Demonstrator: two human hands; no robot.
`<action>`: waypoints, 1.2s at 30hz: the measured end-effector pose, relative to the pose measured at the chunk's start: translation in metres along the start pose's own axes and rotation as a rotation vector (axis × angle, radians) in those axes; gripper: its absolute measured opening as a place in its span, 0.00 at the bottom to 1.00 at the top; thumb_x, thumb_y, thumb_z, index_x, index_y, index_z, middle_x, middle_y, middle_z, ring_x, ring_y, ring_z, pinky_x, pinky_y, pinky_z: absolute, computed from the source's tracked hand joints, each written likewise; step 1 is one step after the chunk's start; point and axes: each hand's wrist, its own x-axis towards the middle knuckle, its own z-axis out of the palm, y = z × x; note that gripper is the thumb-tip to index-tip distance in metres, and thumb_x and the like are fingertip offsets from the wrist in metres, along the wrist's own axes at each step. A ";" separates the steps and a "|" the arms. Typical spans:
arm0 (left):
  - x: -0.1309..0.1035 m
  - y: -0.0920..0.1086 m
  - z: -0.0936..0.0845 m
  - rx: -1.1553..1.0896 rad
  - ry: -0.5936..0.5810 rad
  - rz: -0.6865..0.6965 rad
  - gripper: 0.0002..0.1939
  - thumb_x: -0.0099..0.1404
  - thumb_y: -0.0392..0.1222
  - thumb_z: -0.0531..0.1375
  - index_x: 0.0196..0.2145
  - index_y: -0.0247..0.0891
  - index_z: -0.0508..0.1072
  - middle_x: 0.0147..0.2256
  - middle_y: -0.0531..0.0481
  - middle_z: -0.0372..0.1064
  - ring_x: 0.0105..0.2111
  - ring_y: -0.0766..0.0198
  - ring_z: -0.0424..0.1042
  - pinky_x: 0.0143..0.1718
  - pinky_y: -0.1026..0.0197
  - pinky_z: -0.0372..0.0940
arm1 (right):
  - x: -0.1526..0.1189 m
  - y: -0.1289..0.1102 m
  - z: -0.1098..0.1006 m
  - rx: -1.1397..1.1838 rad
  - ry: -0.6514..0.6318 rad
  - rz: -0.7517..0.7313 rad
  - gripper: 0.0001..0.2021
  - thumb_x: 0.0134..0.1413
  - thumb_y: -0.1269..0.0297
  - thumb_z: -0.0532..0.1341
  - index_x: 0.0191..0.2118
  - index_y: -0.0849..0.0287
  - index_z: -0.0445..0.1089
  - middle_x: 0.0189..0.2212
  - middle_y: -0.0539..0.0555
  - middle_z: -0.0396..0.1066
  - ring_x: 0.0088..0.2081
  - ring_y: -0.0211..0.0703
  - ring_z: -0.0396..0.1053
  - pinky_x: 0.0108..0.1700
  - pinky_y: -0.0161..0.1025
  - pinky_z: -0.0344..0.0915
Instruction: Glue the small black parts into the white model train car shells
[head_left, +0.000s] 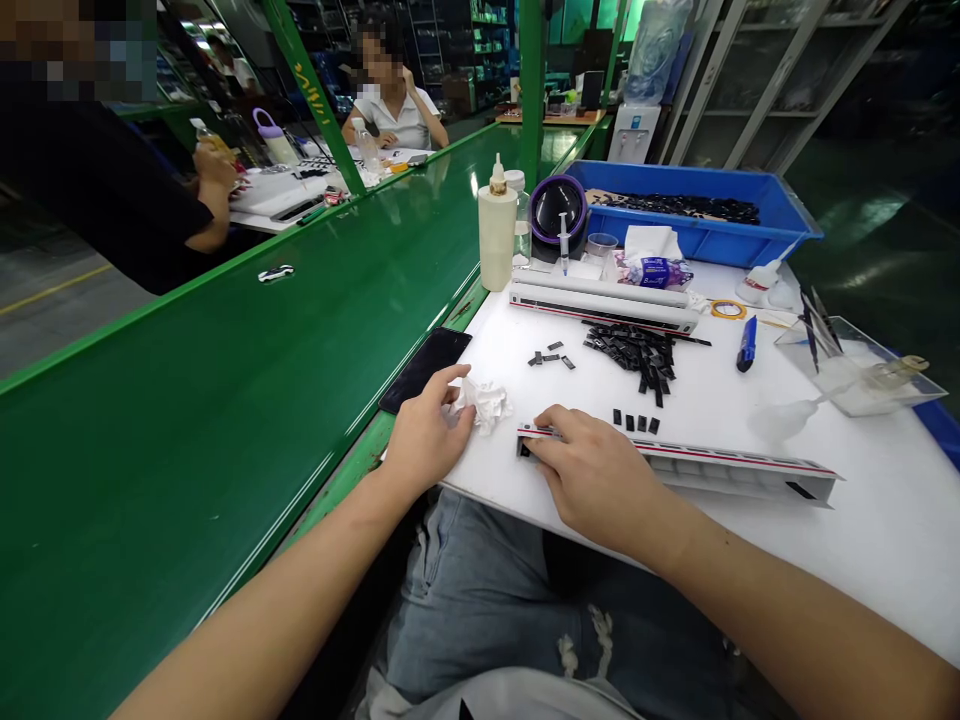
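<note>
My left hand (429,428) is at the left edge of the white work board, its thumb and fingers closed on the side of a crumpled white tissue (489,403). My right hand (600,480) pinches the left end of a white model train car shell (739,470) with a red stripe, which lies lengthwise along the front of the board. Just behind that shell, several small black rectangular pieces (641,424) stand in a short row. Farther back is a heap of similar black pieces (637,355), with a few loose ones (551,355) to its left.
A second train shell (604,300) lies behind the heap. Around it are a cream squeeze bottle (496,235), a syringe (564,245), a tissue pack (652,268), yellow tape (727,310), a blue cutter (746,345), a dropper bottle (784,420), a phone (426,370) and a blue bin (697,240). Two people sit across the green conveyor (225,400).
</note>
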 end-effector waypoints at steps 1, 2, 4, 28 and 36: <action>0.000 0.000 0.000 0.003 0.004 -0.002 0.26 0.61 0.42 0.59 0.57 0.43 0.65 0.41 0.48 0.76 0.41 0.56 0.77 0.40 0.58 0.69 | 0.000 0.000 0.000 0.000 0.003 0.000 0.13 0.59 0.72 0.54 0.45 0.62 0.74 0.45 0.61 0.66 0.47 0.50 0.66 0.49 0.46 0.65; 0.000 0.000 0.000 0.006 0.010 -0.002 0.25 0.61 0.42 0.59 0.57 0.43 0.65 0.41 0.48 0.76 0.41 0.55 0.77 0.40 0.58 0.69 | 0.000 0.000 0.000 0.001 0.006 -0.001 0.13 0.59 0.72 0.54 0.45 0.62 0.74 0.45 0.61 0.66 0.47 0.50 0.66 0.49 0.46 0.66; -0.001 0.000 0.001 0.013 0.020 -0.003 0.25 0.61 0.43 0.58 0.57 0.43 0.65 0.40 0.48 0.75 0.40 0.55 0.77 0.40 0.58 0.68 | 0.000 0.000 -0.001 0.003 0.005 -0.001 0.13 0.59 0.72 0.54 0.44 0.62 0.74 0.45 0.61 0.67 0.46 0.50 0.66 0.48 0.46 0.66; -0.002 0.001 0.003 0.028 0.018 -0.013 0.25 0.61 0.44 0.59 0.56 0.42 0.65 0.39 0.48 0.76 0.39 0.56 0.77 0.39 0.59 0.68 | 0.000 0.001 -0.001 0.007 0.024 0.015 0.14 0.59 0.72 0.54 0.45 0.60 0.75 0.46 0.60 0.68 0.46 0.49 0.67 0.47 0.45 0.66; -0.004 0.004 0.002 0.025 0.028 -0.016 0.25 0.61 0.43 0.58 0.56 0.41 0.65 0.38 0.49 0.75 0.35 0.58 0.77 0.41 0.59 0.69 | 0.003 0.029 -0.011 0.184 0.049 0.047 0.14 0.58 0.67 0.58 0.47 0.56 0.76 0.47 0.53 0.76 0.46 0.46 0.73 0.52 0.43 0.68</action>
